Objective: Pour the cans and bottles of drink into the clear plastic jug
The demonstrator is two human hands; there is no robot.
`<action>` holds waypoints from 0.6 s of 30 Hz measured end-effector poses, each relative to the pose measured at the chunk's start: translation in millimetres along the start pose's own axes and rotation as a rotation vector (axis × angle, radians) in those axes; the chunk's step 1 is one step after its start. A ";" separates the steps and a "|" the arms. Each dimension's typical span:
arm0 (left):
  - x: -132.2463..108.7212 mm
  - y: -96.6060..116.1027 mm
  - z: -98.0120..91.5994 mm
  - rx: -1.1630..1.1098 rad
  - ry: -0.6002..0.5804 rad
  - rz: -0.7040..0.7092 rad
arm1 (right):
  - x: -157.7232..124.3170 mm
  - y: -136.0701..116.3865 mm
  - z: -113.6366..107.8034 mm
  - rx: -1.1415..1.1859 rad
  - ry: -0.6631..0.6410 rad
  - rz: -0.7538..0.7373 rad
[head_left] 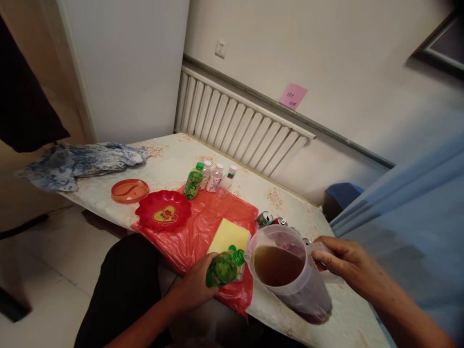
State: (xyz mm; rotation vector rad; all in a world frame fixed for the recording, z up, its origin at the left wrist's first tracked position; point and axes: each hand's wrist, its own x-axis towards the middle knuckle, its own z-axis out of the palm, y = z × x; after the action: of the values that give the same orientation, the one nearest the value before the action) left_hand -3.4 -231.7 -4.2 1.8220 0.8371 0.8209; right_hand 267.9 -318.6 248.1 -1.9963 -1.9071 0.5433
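My left hand (195, 282) is wrapped around a green plastic bottle (222, 269), which leans to the right with its mouth uncapped. Gripped by its handle in my right hand (342, 261), a translucent plastic pitcher (306, 302) of brown liquid tilts toward the bottle. The pitcher's spout is at the bottle's mouth; whether liquid is flowing I cannot tell. A green cap (232, 248) lies just behind the bottle on a folded yellow cloth (227, 233). Under the cloth spreads a red plastic bag (217, 210).
Behind the bag stand a capped green bottle (194, 181) and clear bottles (215, 180) with white caps. Drink cans (265, 219) sit behind the pitcher. Left are a red scalloped plate (145, 212), an orange dish (129, 199) and a crumpled blue-white cloth (105, 159). A radiator (232, 116) lines the wall.
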 end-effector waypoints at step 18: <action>-0.2 6.7 -2.5 -0.031 -0.013 -0.026 | 3.8 -15.3 -5.2 -0.070 -0.020 -0.010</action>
State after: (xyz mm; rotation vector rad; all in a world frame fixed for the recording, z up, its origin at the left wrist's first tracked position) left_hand -4.2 -232.9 2.8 1.7834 0.8340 0.8008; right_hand 257.2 -313.9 259.8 -2.0305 -1.9729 0.5020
